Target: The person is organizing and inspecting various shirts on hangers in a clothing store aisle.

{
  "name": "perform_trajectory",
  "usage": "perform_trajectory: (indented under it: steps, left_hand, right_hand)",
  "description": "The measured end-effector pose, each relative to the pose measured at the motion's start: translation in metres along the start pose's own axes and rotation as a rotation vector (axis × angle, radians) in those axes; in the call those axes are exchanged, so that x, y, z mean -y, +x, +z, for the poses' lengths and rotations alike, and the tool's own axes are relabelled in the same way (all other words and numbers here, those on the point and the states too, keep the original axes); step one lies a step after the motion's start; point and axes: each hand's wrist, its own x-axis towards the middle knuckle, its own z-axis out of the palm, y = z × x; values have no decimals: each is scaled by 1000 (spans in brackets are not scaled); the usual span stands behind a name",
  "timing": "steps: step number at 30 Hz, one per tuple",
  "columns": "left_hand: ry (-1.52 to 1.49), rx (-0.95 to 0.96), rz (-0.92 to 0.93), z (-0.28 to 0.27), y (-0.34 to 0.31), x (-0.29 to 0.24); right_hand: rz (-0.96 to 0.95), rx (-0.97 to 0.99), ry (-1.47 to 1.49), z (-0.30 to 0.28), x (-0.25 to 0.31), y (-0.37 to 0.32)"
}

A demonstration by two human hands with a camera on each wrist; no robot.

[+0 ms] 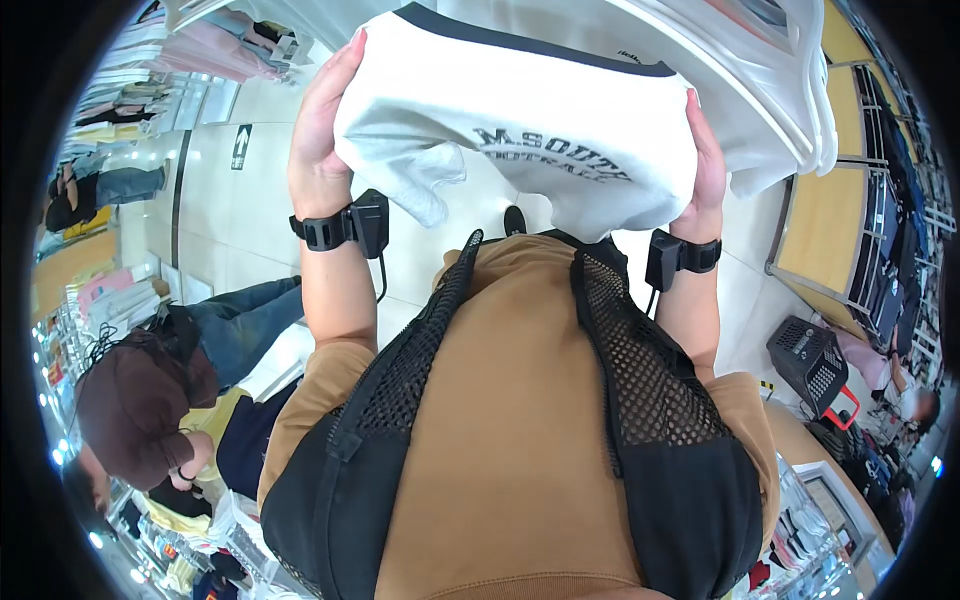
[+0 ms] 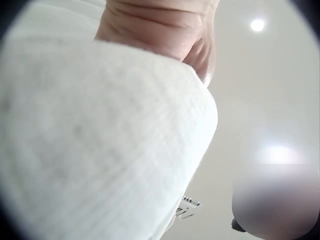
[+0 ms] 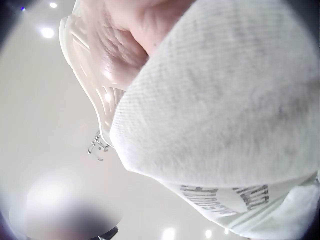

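Note:
A white shirt [image 1: 600,110] with a dark band along its far edge and dark arched lettering is stretched between both hands. My left hand [image 1: 322,115] grips its left side, and my right hand [image 1: 708,165] holds the right side at about the same height. Most of the fingers are hidden by the cloth. Between the hands the fabric sags, and a loose fold hangs toward my body. In the left wrist view, white cloth [image 2: 100,140] fills much of the picture below the hand. Ribbed cloth [image 3: 225,100] and part of the lettering show in the right wrist view.
White garments [image 1: 770,90] hang close beyond the shirt. A person in a dark brown top [image 1: 130,400] stands at the left, near folded clothes. To the right are a dark shopping basket [image 1: 805,350] with a red handle and a rack of dark clothes [image 1: 880,200]. Pale tiles [image 1: 240,215] cover the floor.

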Motion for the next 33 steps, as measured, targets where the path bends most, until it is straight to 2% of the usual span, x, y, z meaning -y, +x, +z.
perform_trajectory:
  steps: [2,3,4,7,11,13,15,16,18,19,20,21,22,23,25,26,28,29,30,31,32,33]
  left_hand:
    - [-279,27,-72,-2,-1,2]
    - [-394,55,-106,-3,-1,3]
    - [-395,53,-104,4,-4,4]
    - [-482,87,-16,30,-15,8]
    - [-476,49,49,33,-15,16]
    - [-457,34,62,24,-13,17]
    - [-165,-158,-32,6,-4,15]
    - [-156,-154,-37,14,-3,17]
    - [448,-420,163,51,-7,35]
    - [581,-392,134,73,-12,42]
    - [672,-296,104,81,-13,51]
    - [815,-266,99,91,-13,61]
    - [957,-234,96,97,-12,67]
    - [962,-229,95,92,-9,68]
    - [1344,11,259,79,-3,64]
    - [1348,23,263,76,-3,58]
    - [1232,203,330,71,-4,47]
    - [896,192,303,62,-2,52]
    - [905,212,311,59,0,61]
    - [656,179,183,60,0,72]
    - [672,272,-58,56,4,72]
    - [712,365,-296,52,8,71]
  right_hand:
    - [36,-4,59,-2,1,5]
    - [127,112,168,-4,3,6]
    - [216,231,280,-5,5,7]
    - [230,250,335,13,7,4]
    - [232,247,353,11,9,5]
    - [181,149,344,9,8,6]
    - [170,87,280,12,8,5]
    - [156,27,216,16,5,4]
    - [43,-55,-122,24,-12,-3]
    - [46,-107,-292,28,-22,-8]
    - [100,1,-491,29,-34,-5]
    - [-4,125,-686,35,-44,-1]
    - [-57,190,-783,42,-49,-1]
    - [-116,250,-877,48,-54,0]
    - [32,192,-819,51,-59,-3]
    - [20,189,-817,49,-60,-1]
    - [45,256,-870,46,-60,5]
    - [67,242,-871,53,-56,2]
    - [-79,298,-863,58,-58,1]
    - [-75,388,-865,65,-51,-1]
    - [-73,478,-868,75,-42,-3]
    - [-292,557,-962,86,-41,0]
